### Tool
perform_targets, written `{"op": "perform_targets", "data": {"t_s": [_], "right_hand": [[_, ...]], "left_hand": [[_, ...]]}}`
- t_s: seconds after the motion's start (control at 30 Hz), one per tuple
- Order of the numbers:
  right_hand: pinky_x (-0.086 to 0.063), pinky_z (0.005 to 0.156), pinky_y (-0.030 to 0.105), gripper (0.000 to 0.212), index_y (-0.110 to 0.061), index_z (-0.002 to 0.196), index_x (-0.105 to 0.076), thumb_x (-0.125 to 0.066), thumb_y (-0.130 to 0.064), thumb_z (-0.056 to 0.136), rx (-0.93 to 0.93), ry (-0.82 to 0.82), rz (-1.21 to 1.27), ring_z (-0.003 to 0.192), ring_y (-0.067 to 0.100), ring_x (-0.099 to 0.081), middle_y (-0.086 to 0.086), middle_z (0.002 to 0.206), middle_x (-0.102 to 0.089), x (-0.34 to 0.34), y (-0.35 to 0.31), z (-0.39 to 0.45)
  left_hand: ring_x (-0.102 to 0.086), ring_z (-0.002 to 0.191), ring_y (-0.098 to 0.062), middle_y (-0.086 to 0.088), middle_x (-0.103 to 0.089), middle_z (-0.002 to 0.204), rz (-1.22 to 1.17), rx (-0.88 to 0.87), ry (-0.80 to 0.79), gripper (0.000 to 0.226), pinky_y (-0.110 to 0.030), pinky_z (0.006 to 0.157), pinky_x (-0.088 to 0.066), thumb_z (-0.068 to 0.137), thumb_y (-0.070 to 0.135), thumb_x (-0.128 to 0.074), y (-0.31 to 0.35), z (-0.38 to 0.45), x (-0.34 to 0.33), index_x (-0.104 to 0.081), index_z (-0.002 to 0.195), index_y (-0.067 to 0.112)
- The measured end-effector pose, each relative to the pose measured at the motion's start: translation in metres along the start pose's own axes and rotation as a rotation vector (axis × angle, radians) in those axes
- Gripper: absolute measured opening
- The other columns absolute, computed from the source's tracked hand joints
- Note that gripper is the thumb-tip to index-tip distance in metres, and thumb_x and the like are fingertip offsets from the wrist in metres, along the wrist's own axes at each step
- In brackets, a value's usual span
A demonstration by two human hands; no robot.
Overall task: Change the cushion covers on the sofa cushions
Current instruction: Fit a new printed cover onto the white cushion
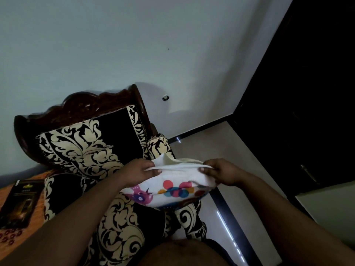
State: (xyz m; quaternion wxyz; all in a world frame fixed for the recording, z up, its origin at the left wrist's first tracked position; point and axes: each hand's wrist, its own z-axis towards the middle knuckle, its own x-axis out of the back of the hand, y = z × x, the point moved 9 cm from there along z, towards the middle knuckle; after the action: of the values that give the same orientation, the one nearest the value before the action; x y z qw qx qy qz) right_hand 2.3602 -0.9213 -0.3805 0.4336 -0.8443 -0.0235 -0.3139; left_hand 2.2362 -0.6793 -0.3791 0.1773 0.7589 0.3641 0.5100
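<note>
Item: cushion (pixel 169 191), white cover (pixel 180 167) with coloured dots and a pink-purple motif, held over the seat of the sofa (pixel 86 150), near its right arm. Cover mouth faces up; a pale inner fold (pixel 167 160) stands out of the opening. Left hand (pixel 138 169): fingers curled, thumb on top, pinching the left end of the open edge. Right hand (pixel 217 171): likewise closed, pinching the right end of that edge. Between them the edge is drawn fairly taut. Sofa: carved dark wood frame, black-and-cream floral upholstery, back cushion upright behind the hands. Also present: a dark box (pixel 21 202) on an orange cloth (pixel 7 191) at far left; pale tiled floor (pixel 221 150) and a dark door (pixel 307 93) to the right. Risks, as judged: whether the cover is going on or coming off cannot be told; either way, uneven pull between the two pinches may bunch the inner at one corner or strain the seam. Grip is on the cloth edge only, so the cushion's weight could slip it free toward the floor. Low light may hide any zip or flap.
</note>
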Motion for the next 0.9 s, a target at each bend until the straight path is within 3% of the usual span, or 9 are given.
{"op": "perform_targets", "data": {"t_s": [0.1, 0.2, 0.3, 0.43, 0.5, 0.63, 0.77, 0.83, 0.9], "right_hand": [[-0.060, 0.062, 0.044, 0.044, -0.014, 0.097, -0.067, -0.054, -0.056, 0.097, -0.064, 0.019, 0.127, 0.069, 0.021, -0.065, 0.013, 0.083, -0.066, 0.014, 0.001, 0.001], [-0.059, 0.059, 0.040, 0.048, -0.022, 0.093, -0.062, -0.050, -0.068, 0.091, -0.101, 0.019, 0.139, 0.087, 0.028, -0.065, 0.006, 0.091, -0.062, 0.021, -0.002, 0.011], [-0.054, 0.079, 0.038, 0.078, -0.033, 0.106, -0.058, -0.039, -0.098, 0.067, -0.100, -0.026, -0.144, 0.097, 0.022, -0.062, -0.001, 0.106, -0.063, 0.025, -0.004, 0.029], [-0.040, 0.099, 0.044, 0.070, -0.030, 0.129, -0.051, -0.065, -0.072, 0.075, -0.158, 0.141, -0.576, 0.117, 0.025, -0.051, 0.003, 0.126, -0.053, 0.053, 0.002, 0.050], [-0.041, 0.098, 0.043, 0.066, -0.029, 0.135, -0.048, -0.067, -0.060, 0.080, -0.226, 0.264, -0.574, 0.123, 0.028, -0.048, 0.005, 0.132, -0.050, 0.068, 0.010, 0.049], [-0.053, 0.087, 0.037, 0.082, -0.028, 0.135, -0.044, -0.069, -0.075, 0.072, -0.205, 0.249, -0.247, 0.105, 0.024, -0.062, 0.000, 0.121, -0.060, 0.065, 0.013, 0.043], [-0.054, 0.071, 0.031, 0.032, -0.036, 0.120, -0.050, -0.060, -0.036, 0.090, -0.156, 0.365, -0.410, 0.088, 0.020, -0.068, -0.009, 0.095, -0.067, 0.080, -0.006, 0.037], [-0.050, 0.066, 0.029, 0.021, -0.034, 0.116, -0.056, -0.052, -0.032, 0.096, -0.170, 0.431, -0.480, 0.080, 0.019, -0.065, -0.008, 0.083, -0.064, 0.093, -0.017, 0.036], [-0.043, 0.066, 0.028, 0.019, -0.031, 0.114, -0.061, -0.050, -0.037, 0.100, -0.209, 0.451, -0.513, 0.079, 0.018, -0.061, -0.008, 0.080, -0.061, 0.103, -0.021, 0.031]], "left_hand": [[-0.066, 0.075, -0.004, 0.009, -0.068, 0.090, 0.006, 0.050, -0.139, 0.046, -0.022, 0.063, -0.049, 0.070, 0.062, -0.080, 0.000, 0.001, 0.001, -0.063, 0.099, 0.031], [-0.056, 0.093, -0.007, 0.017, -0.057, 0.104, 0.446, -0.029, -0.199, 0.078, -0.030, 0.081, -0.049, 0.051, 0.065, -0.085, -0.002, 0.002, -0.002, -0.048, 0.115, 0.039], [-0.050, 0.101, -0.010, 0.014, -0.049, 0.104, 0.559, -0.121, -0.075, 0.048, -0.032, 0.083, -0.040, 0.077, 0.039, -0.073, -0.005, 0.010, 0.007, -0.045, 0.116, 0.036], [-0.059, 0.103, -0.020, 0.005, -0.061, 0.107, 0.422, -0.050, 0.045, 0.022, -0.034, 0.082, -0.048, 0.092, 0.026, -0.061, -0.035, 0.014, 0.035, -0.064, 0.113, 0.030], [-0.064, 0.099, -0.018, 0.003, -0.070, 0.108, 0.466, 0.081, 0.157, 0.021, -0.030, 0.078, -0.048, 0.097, 0.030, -0.056, -0.056, 0.010, 0.056, -0.070, 0.114, 0.029], [-0.066, 0.095, -0.024, -0.003, -0.074, 0.107, 0.443, 0.158, 0.390, 0.027, -0.031, 0.073, -0.048, 0.101, 0.034, -0.051, -0.068, -0.002, 0.082, -0.070, 0.117, 0.026], [-0.066, 0.095, -0.029, -0.009, -0.072, 0.103, 0.278, 0.243, 0.444, 0.026, -0.033, 0.072, -0.046, 0.096, 0.031, -0.065, -0.081, -0.016, 0.094, -0.070, 0.116, 0.015], [-0.066, 0.096, -0.026, -0.004, -0.072, 0.101, 0.298, 0.273, 0.342, 0.023, -0.031, 0.072, -0.045, 0.091, 0.035, -0.068, -0.088, -0.021, 0.091, -0.073, 0.109, 0.020], [-0.067, 0.095, -0.023, -0.001, -0.073, 0.101, 0.315, 0.293, 0.365, 0.027, -0.031, 0.075, -0.048, 0.088, 0.042, -0.062, -0.090, -0.035, 0.100, -0.074, 0.106, 0.026]]}}
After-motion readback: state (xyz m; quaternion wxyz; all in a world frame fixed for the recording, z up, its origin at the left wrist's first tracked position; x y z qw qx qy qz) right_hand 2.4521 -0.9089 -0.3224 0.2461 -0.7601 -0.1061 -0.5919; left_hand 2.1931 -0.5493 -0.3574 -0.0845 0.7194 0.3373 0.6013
